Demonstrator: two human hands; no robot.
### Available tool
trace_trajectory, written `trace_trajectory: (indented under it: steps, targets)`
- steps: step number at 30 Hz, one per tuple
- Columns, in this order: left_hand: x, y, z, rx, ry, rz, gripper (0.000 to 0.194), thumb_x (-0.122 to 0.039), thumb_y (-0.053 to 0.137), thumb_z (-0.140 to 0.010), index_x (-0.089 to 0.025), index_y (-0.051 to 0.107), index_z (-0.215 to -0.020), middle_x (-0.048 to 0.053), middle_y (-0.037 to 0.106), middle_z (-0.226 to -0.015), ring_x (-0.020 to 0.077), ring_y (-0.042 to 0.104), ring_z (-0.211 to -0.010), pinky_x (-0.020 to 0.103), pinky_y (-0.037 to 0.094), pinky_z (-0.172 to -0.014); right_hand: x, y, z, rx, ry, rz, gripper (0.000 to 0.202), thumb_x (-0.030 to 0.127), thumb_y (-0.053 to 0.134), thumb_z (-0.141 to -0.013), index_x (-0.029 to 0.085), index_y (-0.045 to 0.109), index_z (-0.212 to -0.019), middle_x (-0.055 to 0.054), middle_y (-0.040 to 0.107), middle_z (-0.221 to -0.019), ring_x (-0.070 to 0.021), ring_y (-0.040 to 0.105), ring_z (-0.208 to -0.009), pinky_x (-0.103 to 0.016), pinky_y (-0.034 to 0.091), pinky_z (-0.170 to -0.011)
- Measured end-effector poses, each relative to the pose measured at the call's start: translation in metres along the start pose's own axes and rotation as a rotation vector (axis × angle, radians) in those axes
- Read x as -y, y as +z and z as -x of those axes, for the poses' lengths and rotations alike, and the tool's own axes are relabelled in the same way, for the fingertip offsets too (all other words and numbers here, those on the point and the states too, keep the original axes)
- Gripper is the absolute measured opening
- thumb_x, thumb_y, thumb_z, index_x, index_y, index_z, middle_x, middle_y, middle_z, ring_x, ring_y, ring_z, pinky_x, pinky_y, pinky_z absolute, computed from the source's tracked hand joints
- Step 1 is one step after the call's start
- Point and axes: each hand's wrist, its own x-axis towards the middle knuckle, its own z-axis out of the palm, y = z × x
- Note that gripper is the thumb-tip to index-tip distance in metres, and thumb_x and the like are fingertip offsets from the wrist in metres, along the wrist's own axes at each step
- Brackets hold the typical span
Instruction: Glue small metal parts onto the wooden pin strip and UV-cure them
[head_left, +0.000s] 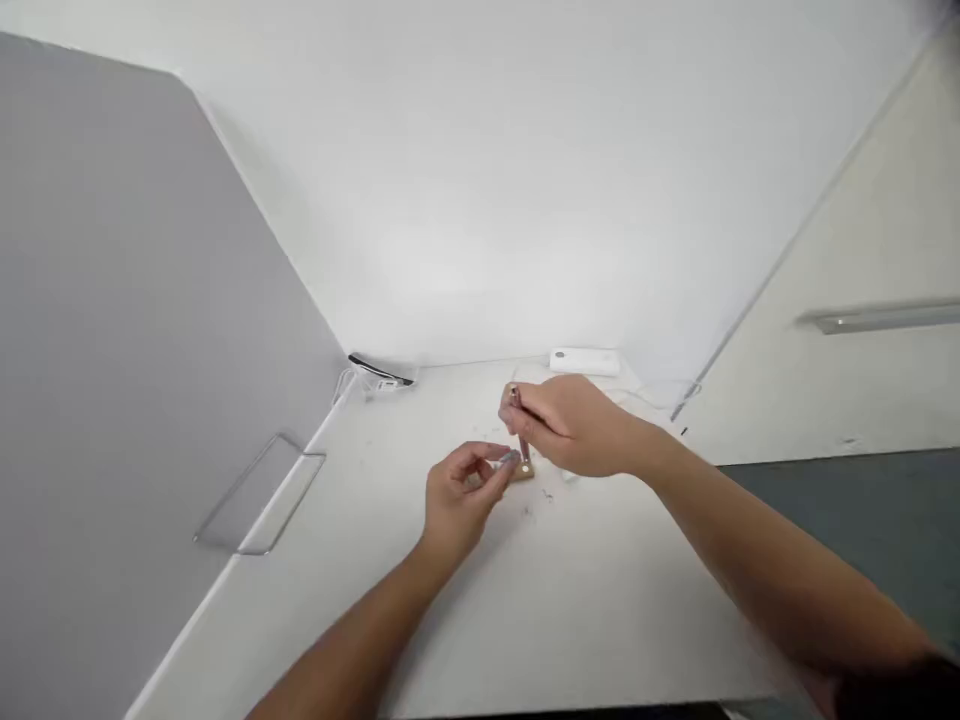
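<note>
My right hand (562,420) is closed around a slim, reddish, metallic pen-shaped tool (523,447), held nearly upright. The lower end of this tool meets a small tan block (523,472) with a pale round spot, lying on the white tabletop. My left hand (463,492) comes in from the left with thumb and fingers pinched together at the block's left side. Something small and greyish shows between those fingertips, too small to name. Part of the block is hidden behind my left fingers.
Small dark bits (547,495) are scattered on the white tabletop (480,620) around the block. A white power strip or box (585,361) is by the back wall. A clear bag with a black-edged item (381,372) lies at back left. A metal handle (281,500) juts from the grey left panel.
</note>
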Motion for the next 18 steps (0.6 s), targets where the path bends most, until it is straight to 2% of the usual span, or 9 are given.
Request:
trace_trajectory:
  steps: [4,6,8,11,14,18]
  targets:
    - [0.007,-0.001,-0.003,0.027,0.034,0.008,0.009,-0.023,0.076,-0.078,-0.017,0.069,-0.077,-0.006,0.053,-0.054,0.0102,0.048,-0.052,0.022,0.042,-0.054,0.010,0.007,0.001,0.076,-0.053,-0.165,0.032,0.035,0.040,-0.109,0.020,0.052,-0.083,0.002,0.070,-0.076,-0.0110,0.058,-0.059,-0.026,0.041,-0.059]
    - [0.010,-0.001,-0.004,0.028,0.059,0.001,0.016,-0.021,0.075,-0.078,-0.018,0.062,-0.069,-0.006,0.052,-0.055,0.0099,0.047,-0.054,0.021,0.041,-0.054,0.011,0.012,0.000,0.062,-0.078,-0.217,0.031,0.035,0.039,-0.109,0.020,0.053,-0.086,0.001,0.071,-0.079,-0.0115,0.061,-0.062,-0.026,0.043,-0.062]
    - [0.011,-0.001,-0.004,0.028,0.063,-0.008,0.021,-0.022,0.076,-0.081,-0.018,0.060,-0.067,-0.005,0.052,-0.056,0.0100,0.047,-0.055,0.021,0.040,-0.055,0.009,0.016,-0.001,0.018,-0.079,-0.226,0.030,0.035,0.038,-0.110,0.020,0.055,-0.090,0.001,0.072,-0.080,-0.0122,0.062,-0.063,-0.026,0.043,-0.062]
    - [0.008,0.000,-0.003,0.037,0.036,-0.004,0.013,-0.027,0.077,-0.084,-0.018,0.068,-0.080,-0.005,0.056,-0.057,0.0104,0.049,-0.055,0.023,0.043,-0.057,0.003,0.018,-0.003,-0.101,-0.039,-0.181,0.026,0.034,0.038,-0.110,0.021,0.056,-0.096,0.000,0.073,-0.084,-0.0128,0.064,-0.064,-0.026,0.041,-0.062]
    - [0.002,0.001,-0.002,0.019,0.005,0.000,0.016,-0.031,0.081,-0.083,-0.018,0.073,-0.086,-0.003,0.063,-0.062,0.0101,0.051,-0.053,0.025,0.048,-0.059,-0.005,0.016,-0.005,-0.209,-0.027,-0.099,0.026,0.033,0.038,-0.110,0.020,0.055,-0.096,-0.001,0.074,-0.087,-0.0127,0.066,-0.066,-0.026,0.040,-0.062]
    - [0.000,0.002,-0.001,0.003,-0.005,0.010,0.017,-0.033,0.083,-0.082,-0.018,0.074,-0.083,0.002,0.073,-0.077,0.0103,0.054,-0.055,0.028,0.054,-0.063,-0.013,0.011,-0.006,-0.255,-0.031,0.005,0.027,0.033,0.037,-0.110,0.020,0.055,-0.094,0.001,0.073,-0.082,-0.0125,0.065,-0.065,-0.025,0.036,-0.060]
